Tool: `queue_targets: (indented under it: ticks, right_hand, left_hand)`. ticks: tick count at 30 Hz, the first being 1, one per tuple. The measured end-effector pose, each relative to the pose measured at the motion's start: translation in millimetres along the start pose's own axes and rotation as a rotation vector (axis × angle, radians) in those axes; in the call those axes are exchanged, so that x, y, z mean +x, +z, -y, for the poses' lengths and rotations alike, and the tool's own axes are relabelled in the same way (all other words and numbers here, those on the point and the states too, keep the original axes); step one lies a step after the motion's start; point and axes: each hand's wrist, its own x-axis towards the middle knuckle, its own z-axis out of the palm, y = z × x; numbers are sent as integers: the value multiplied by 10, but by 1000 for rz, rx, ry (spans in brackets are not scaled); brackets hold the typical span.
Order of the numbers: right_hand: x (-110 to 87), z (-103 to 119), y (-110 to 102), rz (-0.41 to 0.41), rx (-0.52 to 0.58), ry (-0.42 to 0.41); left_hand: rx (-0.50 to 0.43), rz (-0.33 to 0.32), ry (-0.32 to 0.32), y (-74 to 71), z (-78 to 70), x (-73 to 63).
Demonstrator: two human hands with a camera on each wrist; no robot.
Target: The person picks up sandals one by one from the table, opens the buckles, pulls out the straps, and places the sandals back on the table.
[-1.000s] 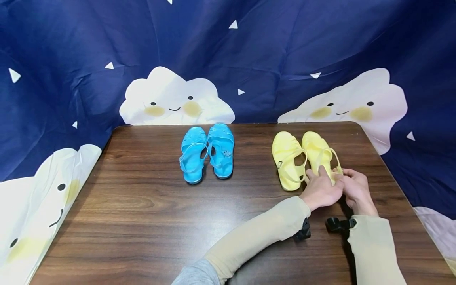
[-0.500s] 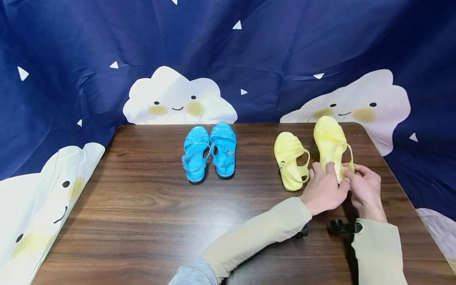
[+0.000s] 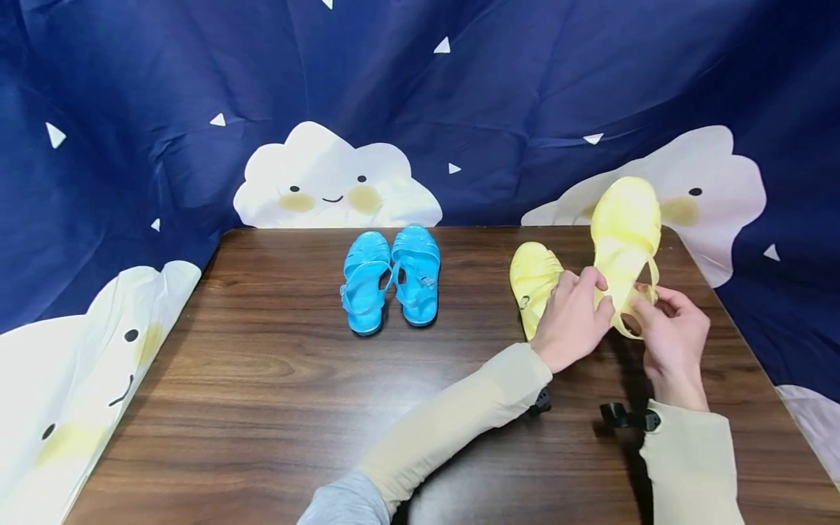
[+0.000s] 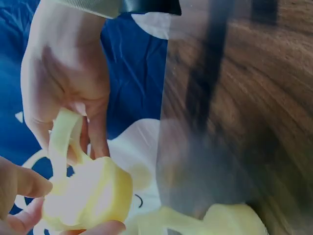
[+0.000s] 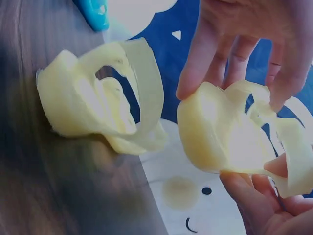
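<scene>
A yellow sandal (image 3: 626, 219) is held above the table, toe pointing up and away. My left hand (image 3: 571, 321) holds its left side near the heel; in the right wrist view, fingers of the left hand (image 5: 195, 63) touch the heel and the thumb is by the straps. My right hand (image 3: 676, 350) pinches the strap on the right side. In the left wrist view, the strap (image 4: 63, 142) loops over fingers of the right hand (image 4: 68, 73). The second yellow sandal (image 3: 533, 273) stands on the table, partly hidden behind my left hand.
Two blue sandals (image 3: 418, 281) stand side by side near the back of the brown wooden table (image 3: 275, 379). A dark blue curtain (image 3: 512, 87) with printed clouds hangs behind and around the table. A black wrist band (image 3: 630, 418) sits by the right sleeve.
The right-hand yellow sandal has been lifted off the table and tipped toe-up, moving slightly right. My left hand has shifted up and left along it, now covering part of the other yellow sandal.
</scene>
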Motion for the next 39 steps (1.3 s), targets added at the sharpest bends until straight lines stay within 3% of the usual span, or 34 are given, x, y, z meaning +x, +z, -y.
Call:
queue_targets:
  ticks: [3, 8, 12, 15, 19, 22, 26, 31, 39]
  right_hand:
    - [-43, -5, 79, -20, -3, -72]
    - [-104, -16, 180, -4, -21, -157]
    - [-161, -29, 248, 21, -59, -176]
    - [-210, -46, 304, 47, -65, -181]
    - [-279, -77, 381, 90, -75, -183]
    - [-327, -102, 440, 125, -95, -193]
    - [-380, -138, 522, 169, -110, -198]
    - [-456, -188, 614, 215, -141, -147]
    - [-627, -254, 725, 355, -232, -112]
  left_hand:
    - [-39, -51, -5, -40, 53, 20]
    - [-135, -94, -75, -144, 120, 43]
    - [-205, -69, -140, -255, 151, 49]
    - [-180, -30, -166, -346, 177, 55]
    - [-64, 23, -147, -460, 240, 45]
    - [-42, 57, -121, -543, 318, 27]
    - [-126, 78, -101, -669, 455, -14]
    - [-232, 92, -108, -847, 597, -122]
    - [-260, 86, -125, -1041, 780, -319]
